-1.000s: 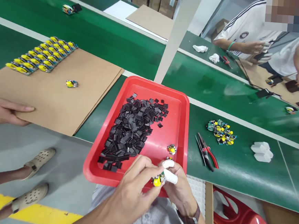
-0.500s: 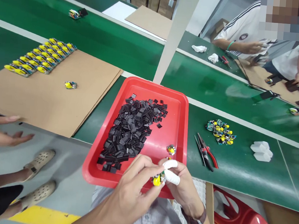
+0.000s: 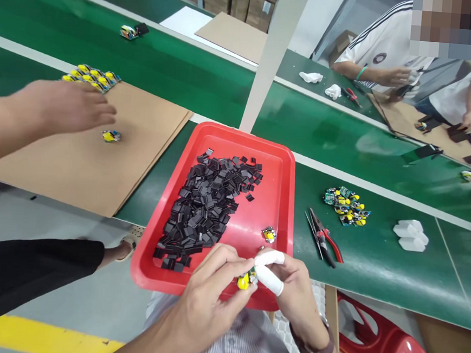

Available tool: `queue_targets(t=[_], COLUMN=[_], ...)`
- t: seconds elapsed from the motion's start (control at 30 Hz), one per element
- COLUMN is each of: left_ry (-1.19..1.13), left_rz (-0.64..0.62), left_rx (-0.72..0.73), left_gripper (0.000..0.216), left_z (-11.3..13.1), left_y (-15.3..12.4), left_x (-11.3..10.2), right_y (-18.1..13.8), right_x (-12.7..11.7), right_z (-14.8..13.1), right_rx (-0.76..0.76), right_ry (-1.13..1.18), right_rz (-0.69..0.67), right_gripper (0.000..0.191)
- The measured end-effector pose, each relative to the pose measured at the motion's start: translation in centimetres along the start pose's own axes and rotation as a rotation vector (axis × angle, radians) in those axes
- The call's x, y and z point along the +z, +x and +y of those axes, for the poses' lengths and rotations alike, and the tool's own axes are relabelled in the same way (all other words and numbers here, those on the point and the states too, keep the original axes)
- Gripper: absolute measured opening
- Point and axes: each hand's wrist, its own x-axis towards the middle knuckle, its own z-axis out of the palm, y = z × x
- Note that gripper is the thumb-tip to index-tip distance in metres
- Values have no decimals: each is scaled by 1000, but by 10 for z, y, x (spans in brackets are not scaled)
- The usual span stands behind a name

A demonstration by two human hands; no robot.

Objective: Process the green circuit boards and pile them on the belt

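A small yellow component [image 3: 245, 280] is pinched between the fingertips of the left hand [image 3: 203, 304] and right hand [image 3: 292, 290], both closed on it, over the near edge of the red tray [image 3: 282, 202] of black pieces [image 3: 209, 201].

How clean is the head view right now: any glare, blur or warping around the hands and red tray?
Head view: sharp on the left hand, right hand and the yellow part pinched between them; even light on the red tray; pale glare on the green belt beyond; a co-worker's hand at left looks slightly smeared; wide-lens splay in the belt edges.
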Motion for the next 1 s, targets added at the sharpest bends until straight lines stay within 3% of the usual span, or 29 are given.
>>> queue_targets(t=[0.23, 0.7, 1.0], left_ry=[-26, -18, -50], left_rz=[-4, -45, -47], left_rx=[-15, -9, -33], left_gripper=[45, 47, 43], left_z=[2, 8, 6], left_y=[1, 2, 2], left_x=[-3, -6, -6], right_y=[3, 4, -1], right_x=[-2, 12, 21], right_z=[14, 18, 26], right_rx=[8, 123, 223], right_ry=[157, 457, 532], right_rz=[-52, -24, 29], right_gripper=[5, 15, 22])
